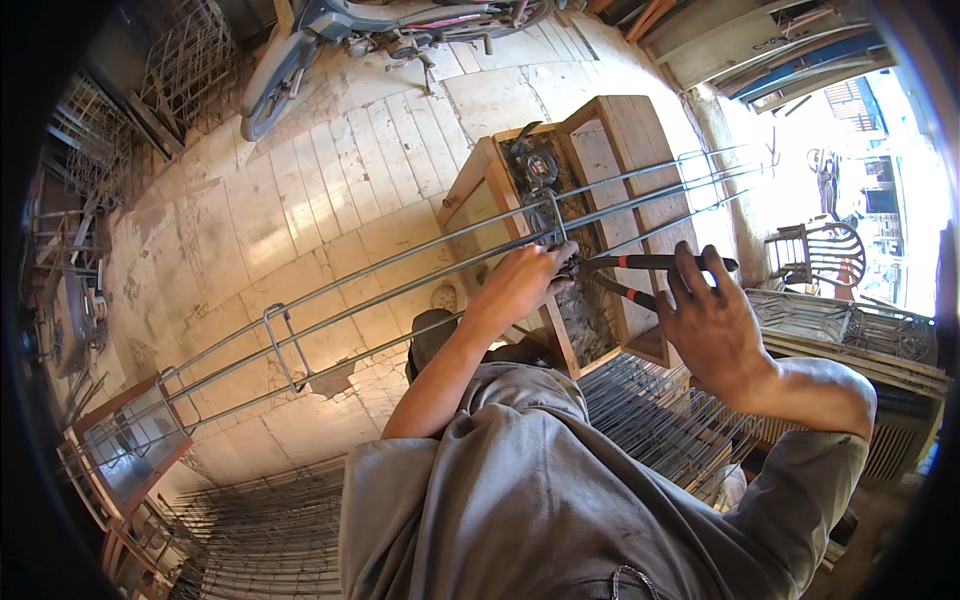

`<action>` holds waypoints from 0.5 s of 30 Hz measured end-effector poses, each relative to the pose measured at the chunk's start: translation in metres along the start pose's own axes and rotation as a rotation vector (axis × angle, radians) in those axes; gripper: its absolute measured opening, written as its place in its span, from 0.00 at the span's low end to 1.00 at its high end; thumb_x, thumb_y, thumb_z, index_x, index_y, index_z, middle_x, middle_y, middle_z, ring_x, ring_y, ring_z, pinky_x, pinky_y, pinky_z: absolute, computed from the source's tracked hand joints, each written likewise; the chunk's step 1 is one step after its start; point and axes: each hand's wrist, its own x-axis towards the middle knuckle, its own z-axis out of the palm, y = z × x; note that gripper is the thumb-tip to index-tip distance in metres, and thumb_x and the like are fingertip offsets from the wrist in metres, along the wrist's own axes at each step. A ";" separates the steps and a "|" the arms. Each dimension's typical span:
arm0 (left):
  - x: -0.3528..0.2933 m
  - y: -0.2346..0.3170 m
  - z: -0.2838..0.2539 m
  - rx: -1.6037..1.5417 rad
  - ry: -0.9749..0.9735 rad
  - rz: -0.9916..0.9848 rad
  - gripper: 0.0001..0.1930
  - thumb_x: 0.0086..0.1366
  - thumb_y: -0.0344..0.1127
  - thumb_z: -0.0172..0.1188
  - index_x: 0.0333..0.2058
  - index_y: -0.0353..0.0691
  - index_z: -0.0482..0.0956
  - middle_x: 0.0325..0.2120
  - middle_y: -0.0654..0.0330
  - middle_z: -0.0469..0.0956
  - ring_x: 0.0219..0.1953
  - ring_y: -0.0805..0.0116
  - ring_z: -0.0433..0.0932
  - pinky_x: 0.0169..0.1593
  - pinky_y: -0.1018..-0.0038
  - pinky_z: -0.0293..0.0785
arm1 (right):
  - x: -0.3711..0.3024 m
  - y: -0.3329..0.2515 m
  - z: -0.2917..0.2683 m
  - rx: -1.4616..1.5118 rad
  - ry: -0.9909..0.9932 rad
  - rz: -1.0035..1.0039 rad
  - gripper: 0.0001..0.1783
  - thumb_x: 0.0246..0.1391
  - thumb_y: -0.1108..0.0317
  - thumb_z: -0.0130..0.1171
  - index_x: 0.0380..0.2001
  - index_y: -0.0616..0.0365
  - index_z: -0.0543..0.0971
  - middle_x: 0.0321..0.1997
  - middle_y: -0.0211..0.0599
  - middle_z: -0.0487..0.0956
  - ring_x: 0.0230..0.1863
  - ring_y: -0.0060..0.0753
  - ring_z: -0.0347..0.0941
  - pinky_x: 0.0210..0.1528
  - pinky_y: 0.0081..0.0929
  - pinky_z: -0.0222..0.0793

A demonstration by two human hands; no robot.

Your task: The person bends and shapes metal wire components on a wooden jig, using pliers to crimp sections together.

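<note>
A long cage of steel rods (400, 290) with rectangular stirrups lies across two wooden stands, running from lower left to upper right. My left hand (522, 280) grips the rods where a stirrup (552, 215) crosses them, over the near wooden stand (610, 130). My right hand (712, 325) holds the red and black handles of pincers (640, 265), whose jaws point left and meet the rods right beside my left fingers. The jaws themselves are mostly hidden by my left hand.
A coil of tie wire (535, 170) rests on the stand top. A second stand (125, 445) holds the cage's far end at lower left. Finished rod cages (670, 420) pile below me. A motorbike (380, 30) is parked at the top, a chair (825, 250) at right.
</note>
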 end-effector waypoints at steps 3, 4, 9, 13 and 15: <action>0.001 -0.001 0.001 -0.022 0.013 0.009 0.27 0.61 0.41 0.64 0.58 0.43 0.71 0.42 0.44 0.79 0.43 0.45 0.78 0.47 0.56 0.74 | 0.001 0.005 0.006 0.100 0.178 0.012 0.07 0.46 0.68 0.60 0.28 0.56 0.84 0.42 0.42 0.82 0.62 0.43 0.64 0.68 0.40 0.53; 0.002 -0.001 0.001 -0.026 0.014 0.008 0.27 0.61 0.42 0.64 0.58 0.43 0.70 0.42 0.44 0.79 0.43 0.45 0.78 0.47 0.56 0.74 | 0.001 0.007 0.008 0.087 0.180 0.003 0.07 0.46 0.68 0.60 0.27 0.57 0.84 0.41 0.41 0.82 0.61 0.42 0.65 0.67 0.39 0.54; 0.003 -0.001 0.002 -0.028 -0.018 -0.022 0.28 0.62 0.45 0.64 0.59 0.42 0.70 0.41 0.44 0.79 0.43 0.44 0.78 0.47 0.56 0.74 | 0.000 0.013 0.009 0.051 0.204 -0.035 0.07 0.44 0.68 0.60 0.24 0.59 0.83 0.40 0.37 0.81 0.56 0.40 0.68 0.63 0.37 0.60; -0.002 -0.002 0.006 -0.044 0.026 0.028 0.28 0.62 0.43 0.63 0.58 0.39 0.70 0.35 0.42 0.79 0.39 0.44 0.79 0.44 0.56 0.74 | -0.005 0.017 0.006 0.114 0.272 -0.090 0.08 0.45 0.67 0.60 0.26 0.59 0.84 0.37 0.34 0.79 0.56 0.43 0.67 0.61 0.43 0.64; -0.004 -0.003 0.009 -0.045 0.136 0.121 0.25 0.62 0.39 0.63 0.56 0.35 0.71 0.25 0.43 0.77 0.32 0.44 0.79 0.38 0.54 0.75 | -0.009 0.021 0.006 0.089 0.275 -0.145 0.08 0.45 0.66 0.60 0.28 0.57 0.84 0.39 0.33 0.78 0.56 0.44 0.67 0.60 0.46 0.65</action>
